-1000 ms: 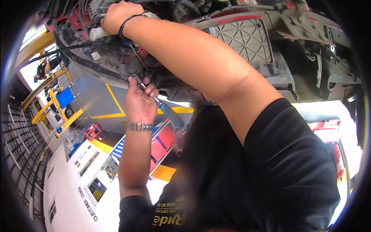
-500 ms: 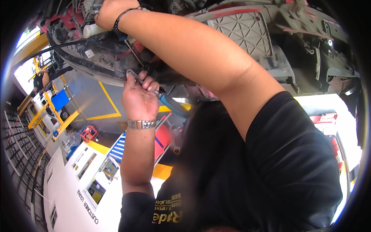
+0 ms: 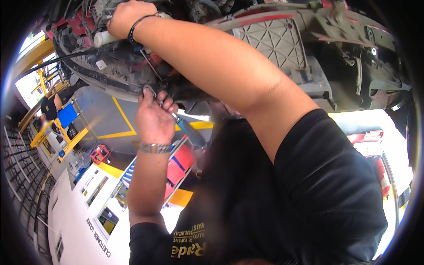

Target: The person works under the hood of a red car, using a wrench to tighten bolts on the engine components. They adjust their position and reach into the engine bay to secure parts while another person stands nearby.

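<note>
My left hand (image 3: 157,112) is wrapped round a metal tool with a blue and grey handle (image 3: 191,131), its head up against the dark underside of the vehicle's front (image 3: 106,81). Above it, my right forearm crosses the vehicle, and my right hand (image 3: 130,18) curls among the parts at the top, beside a pale cylindrical part (image 3: 102,38); what its fingers grip is hidden. A thin metal rod (image 3: 150,64) shows between my hands, below my right wrist.
A ribbed plastic panel (image 3: 271,39) and metal crossmember sit at upper right. Below are a grey floor with yellow lines (image 3: 121,112), yellow lift frames (image 3: 66,141), a red-and-blue cart (image 3: 176,165) and a white building (image 3: 84,212). Another person (image 3: 51,106) works at far left.
Both my hands have shifted a little to the left, keeping their grips. The person at far left has changed posture.
</note>
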The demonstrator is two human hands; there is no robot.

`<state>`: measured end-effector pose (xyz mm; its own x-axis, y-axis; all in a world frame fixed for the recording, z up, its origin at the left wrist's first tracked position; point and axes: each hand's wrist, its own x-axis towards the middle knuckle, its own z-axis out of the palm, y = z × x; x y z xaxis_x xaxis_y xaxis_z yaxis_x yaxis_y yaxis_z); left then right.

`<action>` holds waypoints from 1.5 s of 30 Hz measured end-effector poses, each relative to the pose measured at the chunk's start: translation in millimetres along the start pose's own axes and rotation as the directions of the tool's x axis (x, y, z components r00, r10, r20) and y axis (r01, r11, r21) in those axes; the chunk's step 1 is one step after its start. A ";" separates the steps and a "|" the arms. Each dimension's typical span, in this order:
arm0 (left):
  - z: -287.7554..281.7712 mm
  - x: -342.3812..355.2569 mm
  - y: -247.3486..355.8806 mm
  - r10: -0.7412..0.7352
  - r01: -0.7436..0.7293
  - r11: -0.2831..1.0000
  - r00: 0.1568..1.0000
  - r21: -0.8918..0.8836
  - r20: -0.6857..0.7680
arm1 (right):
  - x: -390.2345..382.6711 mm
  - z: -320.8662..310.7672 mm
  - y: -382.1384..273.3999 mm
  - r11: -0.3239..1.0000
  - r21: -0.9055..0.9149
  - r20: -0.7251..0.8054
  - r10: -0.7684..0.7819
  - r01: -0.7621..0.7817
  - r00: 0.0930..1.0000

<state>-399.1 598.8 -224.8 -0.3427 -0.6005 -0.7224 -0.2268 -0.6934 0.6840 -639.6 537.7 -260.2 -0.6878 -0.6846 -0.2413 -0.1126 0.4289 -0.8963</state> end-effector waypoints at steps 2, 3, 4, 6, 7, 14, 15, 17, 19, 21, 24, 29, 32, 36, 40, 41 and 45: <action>-11.6 10.3 24.2 -0.087 0.079 0.959 0.996 0.273 0.015 | 2.3 1.4 1.1 0.999 -0.029 -0.021 -0.015 0.014 1.000; -18.1 11.2 40.0 -0.156 0.109 0.917 0.983 0.383 0.095 | 2.0 2.9 1.8 0.999 -0.032 -0.020 -0.011 0.010 1.000; -22.4 13.8 58.9 -0.129 -0.023 0.731 0.977 0.682 0.172 | 1.8 4.0 2.5 1.000 -0.028 -0.006 -0.011 0.011 1.000; -18.8 31.7 90.2 -0.238 -0.364 0.168 0.887 0.916 0.396 | 2.5 4.6 3.0 0.999 -0.026 0.008 -0.030 0.030 1.000; -15.2 37.1 102.5 -0.287 -0.551 0.008 0.798 0.835 0.530 | 3.0 5.1 3.1 0.999 -0.029 0.011 -0.040 0.040 0.999; -17.0 12.0 38.6 -0.034 0.011 0.923 0.998 0.385 0.054 | 5.4 5.0 10.9 0.995 0.104 -0.089 0.017 -0.007 0.996; -21.8 8.0 29.2 -0.063 0.038 0.957 0.995 0.287 0.081 | 3.9 5.2 12.1 0.992 0.123 -0.094 0.012 0.000 0.996; -30.1 6.1 26.0 -0.069 0.033 0.983 0.978 0.179 0.197 | 1.1 5.2 12.7 0.987 0.155 -0.114 -0.033 0.051 0.993; -32.6 14.4 42.3 -0.101 -0.018 0.826 0.979 0.563 0.180 | -0.4 4.7 11.9 0.987 0.151 -0.130 -0.042 0.061 0.991; -29.5 26.0 66.7 -0.147 -0.197 0.514 0.939 0.835 0.312 | -0.1 3.7 10.0 0.988 0.152 -0.172 -0.011 0.038 0.985; -20.4 39.9 92.0 -0.240 -0.496 0.153 0.821 0.855 0.519 | 2.9 2.3 9.8 0.992 0.128 -0.097 0.003 0.009 0.995; -15.4 21.1 54.3 -0.088 -0.035 0.831 0.977 0.556 0.194 | 6.8 4.4 12.1 0.990 0.143 -0.104 0.017 -0.002 0.994; -17.8 9.4 28.4 -0.098 0.081 0.961 0.994 0.263 0.053 | 5.1 4.9 12.6 0.990 0.141 -0.106 -0.002 0.017 0.994; -21.4 21.3 56.2 -0.128 -0.087 0.781 0.947 0.618 0.295 | 1.1 2.3 11.9 0.990 0.139 -0.097 0.009 0.005 0.995; -17.5 34.5 87.2 -0.168 -0.409 0.346 0.859 0.845 0.484 | -0.9 1.0 10.7 0.989 0.147 -0.098 0.005 0.010 0.995; -16.0 32.8 81.1 -0.138 -0.287 0.476 0.909 0.831 0.393 | -0.6 1.4 11.2 0.990 0.143 -0.092 0.002 0.011 0.996; -12.7 10.7 25.0 -0.034 0.025 0.965 0.999 0.261 0.028 | 4.0 3.5 10.6 0.991 0.132 -0.115 -0.001 0.016 0.993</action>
<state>-396.9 570.0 -216.7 -0.3602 -0.5654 -0.7420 -0.4656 -0.5802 0.6682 -641.0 537.4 -272.0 -0.7655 -0.6127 -0.1964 -0.0281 0.3367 -0.9412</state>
